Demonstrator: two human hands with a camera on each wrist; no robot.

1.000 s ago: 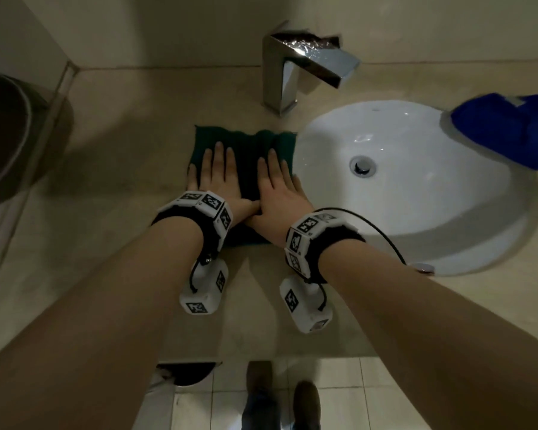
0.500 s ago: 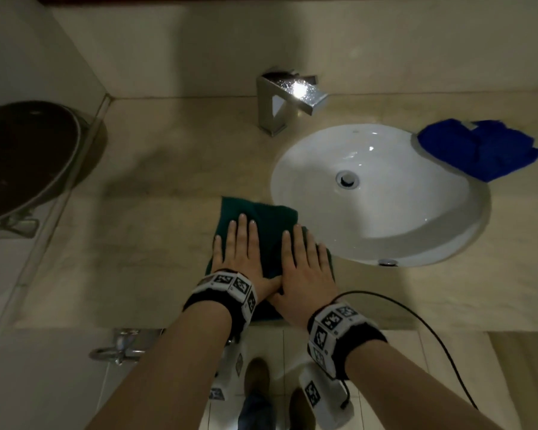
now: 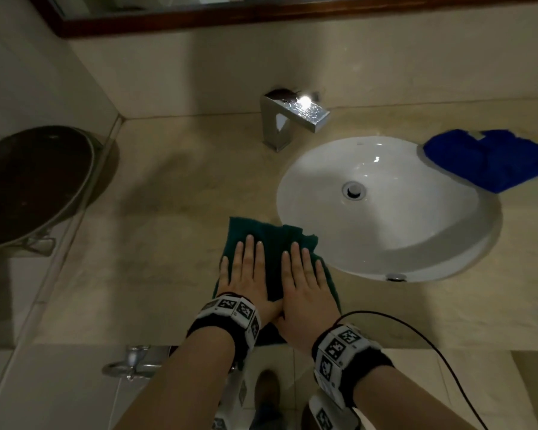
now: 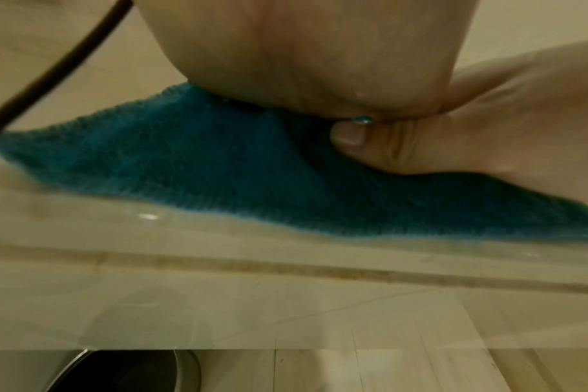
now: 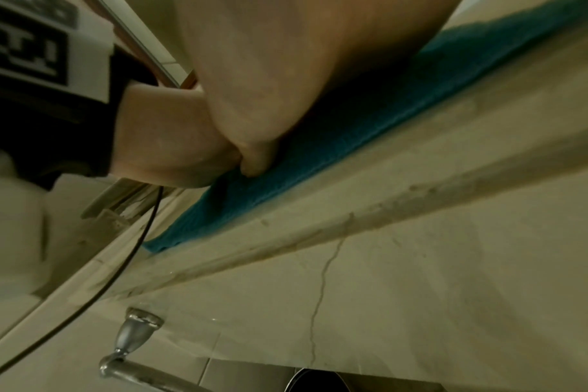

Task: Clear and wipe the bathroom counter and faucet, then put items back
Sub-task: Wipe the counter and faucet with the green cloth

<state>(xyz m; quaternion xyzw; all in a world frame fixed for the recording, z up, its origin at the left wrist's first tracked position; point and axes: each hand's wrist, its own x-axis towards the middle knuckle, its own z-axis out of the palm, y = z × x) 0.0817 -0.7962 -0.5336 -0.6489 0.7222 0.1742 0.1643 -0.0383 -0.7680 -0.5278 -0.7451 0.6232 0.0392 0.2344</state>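
A dark green cloth (image 3: 271, 237) lies flat on the beige counter (image 3: 168, 243) near its front edge, just left of the white sink basin (image 3: 416, 231). My left hand (image 3: 246, 274) and right hand (image 3: 305, 280) press side by side on the cloth with straight fingers, thumbs touching. The left wrist view shows the cloth (image 4: 219, 169) under the heel of the palm at the counter edge. In the right wrist view the cloth (image 5: 336, 151) lies under the right palm. The chrome faucet (image 3: 289, 119) stands at the back, left of the basin.
A blue cloth (image 3: 488, 159) lies on the counter at the basin's far right rim. A dark round bin (image 3: 28, 187) stands left of the counter behind a glass edge. A metal valve (image 3: 131, 364) sits below the counter front. A mirror frame (image 3: 261, 13) runs above.
Both hands have drawn the green cloth from near the faucet base toward the counter's front edge, still pressing flat. The view has tilted up and back.
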